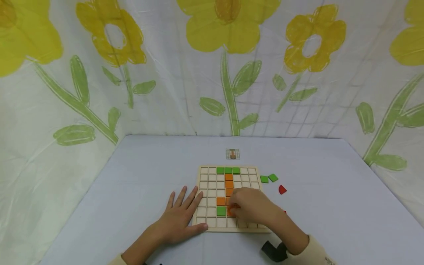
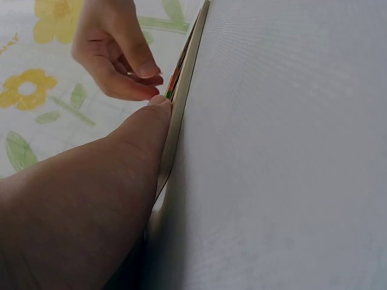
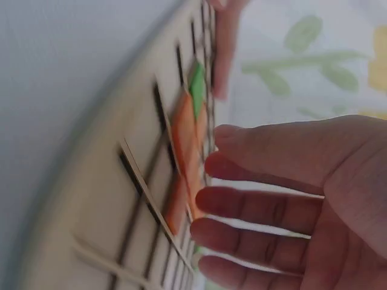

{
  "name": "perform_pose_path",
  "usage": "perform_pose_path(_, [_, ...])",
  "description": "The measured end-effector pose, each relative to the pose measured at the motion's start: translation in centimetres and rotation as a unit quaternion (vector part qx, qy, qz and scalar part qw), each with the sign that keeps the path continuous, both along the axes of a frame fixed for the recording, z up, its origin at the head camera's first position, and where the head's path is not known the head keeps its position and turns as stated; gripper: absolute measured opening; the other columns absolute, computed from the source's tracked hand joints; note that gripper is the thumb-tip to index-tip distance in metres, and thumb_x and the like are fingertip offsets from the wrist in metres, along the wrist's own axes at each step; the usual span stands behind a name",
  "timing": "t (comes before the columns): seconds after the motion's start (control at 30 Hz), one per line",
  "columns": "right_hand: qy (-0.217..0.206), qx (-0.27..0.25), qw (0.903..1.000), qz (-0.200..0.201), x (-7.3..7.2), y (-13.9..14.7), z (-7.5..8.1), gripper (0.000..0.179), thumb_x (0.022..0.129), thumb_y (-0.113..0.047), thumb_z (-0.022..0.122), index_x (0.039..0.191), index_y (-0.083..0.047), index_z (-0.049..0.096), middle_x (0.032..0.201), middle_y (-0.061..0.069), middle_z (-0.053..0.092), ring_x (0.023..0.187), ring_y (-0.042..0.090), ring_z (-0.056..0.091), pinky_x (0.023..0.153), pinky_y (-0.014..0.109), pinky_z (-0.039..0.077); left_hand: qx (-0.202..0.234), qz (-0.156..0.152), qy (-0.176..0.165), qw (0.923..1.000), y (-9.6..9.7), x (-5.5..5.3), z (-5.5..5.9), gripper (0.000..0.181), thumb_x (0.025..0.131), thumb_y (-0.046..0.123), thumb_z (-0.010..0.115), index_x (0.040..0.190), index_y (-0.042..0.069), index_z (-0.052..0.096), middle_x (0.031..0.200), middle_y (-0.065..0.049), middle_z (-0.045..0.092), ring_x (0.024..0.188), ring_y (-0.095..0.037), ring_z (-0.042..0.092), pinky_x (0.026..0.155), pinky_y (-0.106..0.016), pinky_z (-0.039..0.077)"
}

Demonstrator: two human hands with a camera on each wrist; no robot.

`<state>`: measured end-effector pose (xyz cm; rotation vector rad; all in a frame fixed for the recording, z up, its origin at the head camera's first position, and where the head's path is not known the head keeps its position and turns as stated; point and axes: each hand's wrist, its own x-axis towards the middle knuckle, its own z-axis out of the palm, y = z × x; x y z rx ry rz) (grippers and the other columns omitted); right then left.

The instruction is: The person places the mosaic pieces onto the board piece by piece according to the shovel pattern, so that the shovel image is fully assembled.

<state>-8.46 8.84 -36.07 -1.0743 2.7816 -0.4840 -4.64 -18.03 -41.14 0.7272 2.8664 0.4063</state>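
A wooden grid board (image 1: 212, 222) lies on the table with square tiles in its cells. Three green tiles (image 1: 228, 170) fill part of the top row, and a column of orange tiles (image 1: 229, 184) runs down below them. Lower left of that column sit another orange tile (image 1: 221, 201) and a green tile (image 1: 221, 211). Fingers spread, my left hand (image 1: 177, 221) rests at the board's left side, its thumb on the lower edge. My right hand (image 1: 253, 206) is over the column's lower end; in the right wrist view its fingertips (image 3: 221, 202) are beside the orange tiles, holding nothing visible.
Right of the board lie two loose green tiles (image 1: 268, 178) and a red quarter-circle piece (image 1: 282, 189); another red bit shows beside the right wrist. A small pattern card (image 1: 233, 154) lies beyond the board. A black object (image 1: 275, 252) is near the right sleeve.
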Motion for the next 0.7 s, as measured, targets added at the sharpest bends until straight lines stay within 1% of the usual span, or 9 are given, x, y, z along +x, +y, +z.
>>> perform_pose_path(0.03, [-0.001,0.006,0.9998,-0.021,-0.3,0.5,0.2,0.001,0.086,-0.015,0.078,0.087,-0.015,0.078,0.084,-0.011,0.065,0.076,0.008,0.057,0.069,0.028,0.051,0.0,0.0,0.0,1.0,0.0,0.0,0.0,0.095,0.093,0.077,0.039,0.162,0.014,0.02,0.167,-0.008,0.008,0.151,-0.041,-0.001,0.111,-0.069,-0.001])
perform_pose_path(0.07, [-0.005,0.013,0.9988,-0.046,-0.6,1.0,0.3,0.002,0.087,-0.015,0.078,0.089,-0.014,0.078,0.086,-0.009,0.066,0.077,0.009,0.059,0.068,0.029,0.051,0.0,0.0,0.0,1.0,0.0,0.0,0.0,0.095,0.093,0.077,0.039,0.162,0.014,0.02,0.167,-0.008,0.008,0.151,-0.041,-0.001,0.111,-0.069,-0.001])
perform_pose_path(0.13, [-0.01,0.026,0.9948,-0.098,-1.2,2.2,0.7,0.01,0.088,-0.018,0.078,0.095,-0.011,0.077,0.091,-0.004,0.069,0.079,0.013,0.062,0.067,0.032,0.052,0.0,0.0,-0.002,1.0,0.0,0.0,-0.1,0.096,0.092,0.077,0.039,0.162,0.014,0.02,0.167,-0.008,0.008,0.151,-0.041,-0.001,0.111,-0.069,-0.001])
perform_pose_path(0.23, [-0.011,0.048,0.9837,-0.173,-2.3,4.3,0.9,0.021,0.089,-0.018,0.077,0.104,-0.005,0.075,0.1,0.006,0.071,0.084,0.019,0.065,0.067,0.037,0.054,-0.001,0.001,-0.005,1.0,0.0,-0.1,-0.1,0.096,0.092,0.078,0.038,0.162,0.014,0.02,0.168,-0.007,0.007,0.151,-0.04,-0.002,0.111,-0.069,-0.002])
perform_pose_path(0.33, [-0.007,0.071,0.9735,-0.217,-3.4,6.0,0.7,0.025,0.089,-0.016,0.075,0.108,0.0,0.072,0.1,0.011,0.069,0.079,0.02,0.061,0.063,0.038,0.052,-0.003,0.004,-0.005,1.0,-0.1,-0.1,-0.3,0.097,0.091,0.079,0.037,0.162,0.015,0.019,0.168,-0.007,0.007,0.151,-0.04,-0.002,0.111,-0.068,-0.002])
perform_pose_path(0.4, [-0.013,0.082,0.9687,-0.234,-4.0,6.7,0.4,0.025,0.09,-0.014,0.073,0.109,0.001,0.07,0.097,0.011,0.067,0.076,0.02,0.058,0.062,0.037,0.05,-0.003,0.005,-0.005,1.0,-0.1,-0.1,-0.3,0.097,0.091,0.079,0.037,0.162,0.015,0.019,0.168,-0.007,0.007,0.151,-0.04,-0.002,0.111,-0.068,-0.002])
perform_pose_path(0.47, [-0.021,0.089,0.967,-0.238,-4.4,7.1,0.1,0.024,0.09,-0.011,0.072,0.109,0.003,0.069,0.095,0.011,0.066,0.073,0.02,0.055,0.061,0.037,0.049,-0.003,0.006,-0.005,1.0,-0.1,-0.1,-0.3,0.097,0.091,0.079,0.038,0.162,0.015,0.02,0.168,-0.007,0.007,0.151,-0.04,-0.002,0.111,-0.068,-0.002])
perform_pose_path(0.57, [-0.026,0.09,0.9681,-0.233,-4.5,7.5,-0.2,0.026,0.089,-0.008,0.071,0.113,0.003,0.069,0.097,0.012,0.066,0.075,0.02,0.055,0.064,0.037,0.049,0.0,0.006,-0.006,1.0,-0.1,0.0,-0.2,0.097,0.091,0.079,0.038,0.162,0.015,0.02,0.168,-0.007,0.007,0.151,-0.04,-0.002,0.111,-0.068,-0.003])
perform_pose_path(0.7, [-0.014,0.083,0.9719,-0.22,-4.8,7.7,-0.6,0.028,0.089,-0.006,0.072,0.115,0.003,0.07,0.099,0.014,0.065,0.076,0.02,0.056,0.065,0.037,0.05,0.002,0.007,-0.007,0.9999,-0.1,0.0,-0.3,0.097,0.091,0.079,0.038,0.162,0.015,0.019,0.168,-0.006,0.006,0.151,-0.039,-0.003,0.111,-0.068,-0.003])
